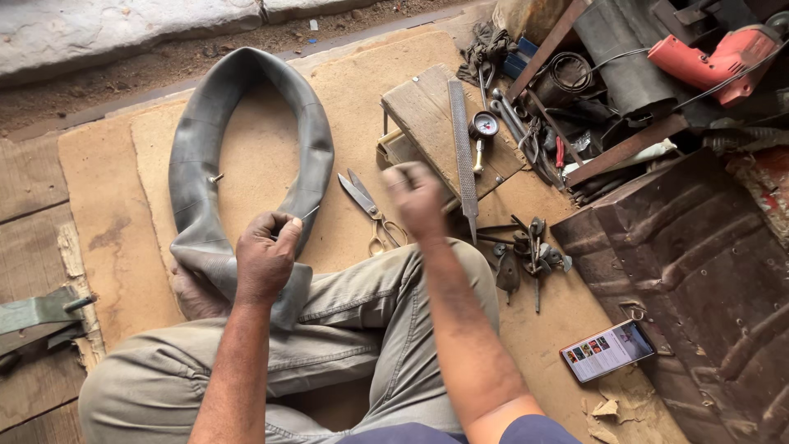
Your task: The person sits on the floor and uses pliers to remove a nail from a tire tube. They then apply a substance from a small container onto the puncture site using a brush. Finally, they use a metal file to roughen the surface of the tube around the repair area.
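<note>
One rubber inner tube [215,140], one pair of scissors [370,210], one file [463,156]. Left hand [265,256] pinches a thin metal pin [309,213] against the tube; right hand [417,197] hovers blurred, grip unclear.

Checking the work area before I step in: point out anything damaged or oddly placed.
A smartphone lies on the worn board floor with its screen lit, beside torn board scraps. The inner tube lies limp and flattened.

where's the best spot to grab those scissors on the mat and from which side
Probably by the looped handles of the scissors, which lie toward the person's knee, coming from the near side. The blades are spread open and point away, so the handle end looks the safer grip. The right hand is nearest.
</note>
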